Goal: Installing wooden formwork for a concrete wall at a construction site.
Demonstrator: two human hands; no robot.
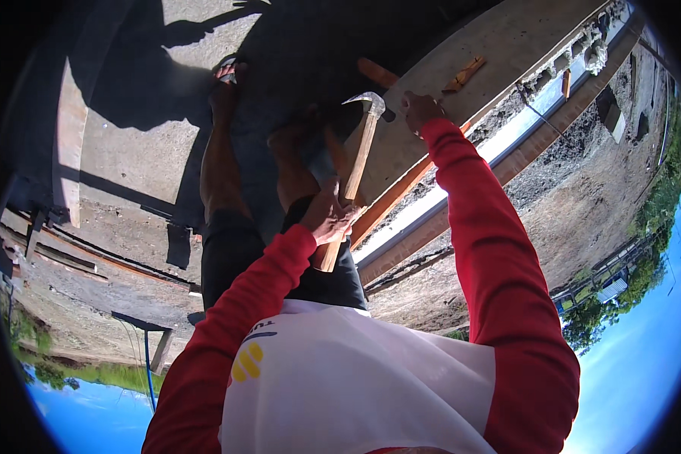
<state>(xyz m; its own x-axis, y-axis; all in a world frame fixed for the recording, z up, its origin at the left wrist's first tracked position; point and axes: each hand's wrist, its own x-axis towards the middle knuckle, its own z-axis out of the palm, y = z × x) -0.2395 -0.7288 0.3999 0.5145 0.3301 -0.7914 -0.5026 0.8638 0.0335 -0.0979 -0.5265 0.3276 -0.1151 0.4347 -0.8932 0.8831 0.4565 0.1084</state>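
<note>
A claw hammer (364,147) with a pale wooden handle and a steel head stands slantwise in front of my legs, its head pointing away from me. My left hand (325,213) is closed round the lower part of its handle. Just right of the hammer head, my right hand (420,112) is over a broad grey-brown panel (408,155). Its fingers are curled together; whatever they hold, if anything, is too small to make out. Near that hand, a split orange-brown wood scrap (465,74) lies on the panel.
Another wood piece (377,73) lies at the panel's far-left edge. Along the panel's right side run a timber strip (395,194) and a long reddish beam (533,147), with rubble between. My sandalled foot (229,72) rests on the shaded concrete floor (128,144).
</note>
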